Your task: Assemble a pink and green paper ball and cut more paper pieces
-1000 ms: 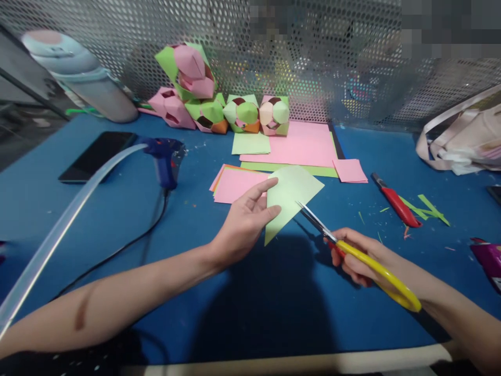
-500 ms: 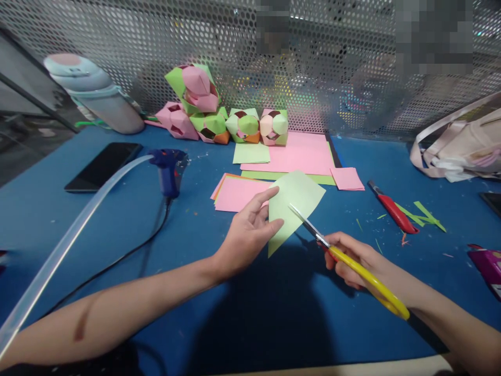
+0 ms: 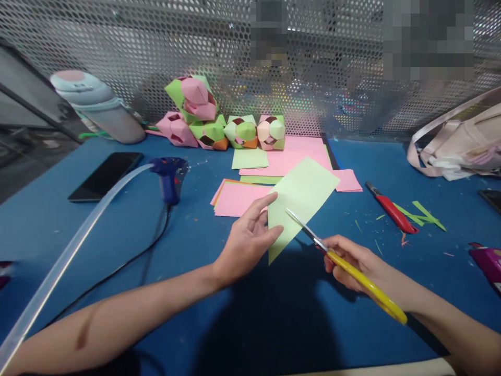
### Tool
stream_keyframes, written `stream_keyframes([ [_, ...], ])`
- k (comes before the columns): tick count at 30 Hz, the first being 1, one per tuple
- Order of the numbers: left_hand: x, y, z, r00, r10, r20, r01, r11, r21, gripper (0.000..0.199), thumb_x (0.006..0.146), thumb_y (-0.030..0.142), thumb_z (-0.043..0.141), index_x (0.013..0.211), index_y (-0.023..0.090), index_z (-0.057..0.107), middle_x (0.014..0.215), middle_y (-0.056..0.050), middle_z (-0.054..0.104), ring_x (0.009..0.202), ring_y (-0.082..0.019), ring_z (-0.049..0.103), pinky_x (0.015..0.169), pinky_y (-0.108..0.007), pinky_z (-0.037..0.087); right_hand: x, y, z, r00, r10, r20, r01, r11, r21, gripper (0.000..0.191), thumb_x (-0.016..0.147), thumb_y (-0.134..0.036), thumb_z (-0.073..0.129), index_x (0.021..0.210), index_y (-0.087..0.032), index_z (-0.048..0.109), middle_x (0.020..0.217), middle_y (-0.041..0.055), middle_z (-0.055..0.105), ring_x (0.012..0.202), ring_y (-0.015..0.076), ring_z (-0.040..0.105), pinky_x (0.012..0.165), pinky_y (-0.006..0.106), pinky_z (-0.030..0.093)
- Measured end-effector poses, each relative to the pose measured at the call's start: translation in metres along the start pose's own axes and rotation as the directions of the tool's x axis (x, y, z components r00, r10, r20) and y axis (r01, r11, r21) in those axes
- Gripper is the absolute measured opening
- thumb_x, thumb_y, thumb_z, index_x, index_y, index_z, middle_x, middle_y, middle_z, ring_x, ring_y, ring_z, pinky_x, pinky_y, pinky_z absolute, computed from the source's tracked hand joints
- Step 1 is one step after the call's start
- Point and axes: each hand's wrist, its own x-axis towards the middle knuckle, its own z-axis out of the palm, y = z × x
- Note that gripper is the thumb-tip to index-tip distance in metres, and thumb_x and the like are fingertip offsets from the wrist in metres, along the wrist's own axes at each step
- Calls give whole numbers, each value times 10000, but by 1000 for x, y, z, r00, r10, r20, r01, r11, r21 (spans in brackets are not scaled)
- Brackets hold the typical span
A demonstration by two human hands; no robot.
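A pale green sheet of paper (image 3: pixel 307 183) is pinched at its left edge between the thumb and fingers of my left hand (image 3: pixel 250 240). It is held tilted above the table, its far corner over the pink sheets. My right hand (image 3: pixel 348 263) grips a pair of scissors (image 3: pixel 362 279) with a yellow handle and some red at the fingers. The scissor blades look nearly closed and point up-left, their tip in front of the paper's lower middle. Whether the blades touch the paper, I cannot tell. Beside my left hand lies a pile of pink cards (image 3: pixel 238 198).
Folded paper balls (image 3: pixel 209 133) stand by the perforated metal screen (image 3: pixel 332 89). A blue glue gun (image 3: pixel 169 180) with a long glue stick, a phone (image 3: pixel 105 176) and a bottle (image 3: pixel 105 109) are left. Rightward lie a red cutter (image 3: pixel 393 211), green paper strips (image 3: pixel 426 214) and a bag (image 3: pixel 465 141).
The pale green sheet has turned and spread flatter, its far corner reaching further up and right. Both hands keep their holds. The whole view has shifted slightly.
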Motion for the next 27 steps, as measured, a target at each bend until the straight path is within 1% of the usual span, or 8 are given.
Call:
stream_keyframes([
  [7,0,2,2,1000,-28,-12,27,998,-50,638,760,163,702,1362,157,489,1362,-129,553,1314,-260,498,1116,-384,416,0,-2,1,999,33,-13,-33,999,2,369,884,-451,657,1117,-234,471,864,-16,454,670,76,377,528,226,303],
  [13,1,2,2,1000,-23,6,24,994,-105,616,758,142,708,1338,147,500,1332,-123,576,1279,-236,527,1068,-337,452,0,8,-1,998,50,-37,-48,998,37,349,894,-429,653,1141,-251,481,800,-48,405,574,46,293,438,190,251],
  [15,0,3,2,1000,-21,8,22,994,-105,614,757,136,710,1335,147,504,1341,-122,571,1290,-234,517,1081,-333,438,0,11,-1,998,49,-46,-48,998,41,339,897,-424,650,1140,-254,485,762,-62,395,534,36,275,417,181,246],
  [17,0,3,2,1000,-22,-2,22,995,-102,621,748,133,718,1333,150,511,1383,-122,540,1330,-237,479,1130,-340,384,0,14,-2,997,50,-58,-47,998,50,327,899,-427,643,1130,-250,494,705,-78,389,487,28,271,395,176,244],
  [19,-1,3,1,999,-34,-15,33,995,-98,631,738,134,728,1333,152,517,1432,-123,498,1369,-248,434,1176,-355,317,0,15,-2,995,70,-65,-66,996,56,320,896,-436,640,1113,-242,506,648,-91,394,445,27,293,377,176,255],
  [21,-1,4,1,998,-56,-11,54,992,-113,656,733,138,733,1348,152,505,1448,-130,482,1383,-258,416,1193,-373,284,-1,15,-1,992,97,-80,-93,994,52,325,882,-443,650,1097,-238,519,607,-99,397,415,32,319,364,180,274],
  [24,-1,5,2,995,-96,15,97,983,-158,716,733,142,736,1395,155,461,1431,-144,503,1369,-267,438,1181,-393,306,-1,15,-1,990,104,-98,-101,994,38,331,871,-449,661,1093,-235,542,607,-96,393,410,34,323,362,184,282],
  [27,-2,7,3,990,-130,53,139,965,-221,775,730,135,737,1432,155,411,1440,-159,495,1362,-283,448,1154,-411,349,2,12,1,993,72,-93,-69,997,32,345,876,-437,662,1134,-239,547,680,-75,429,444,26,298,380,186,264],
])
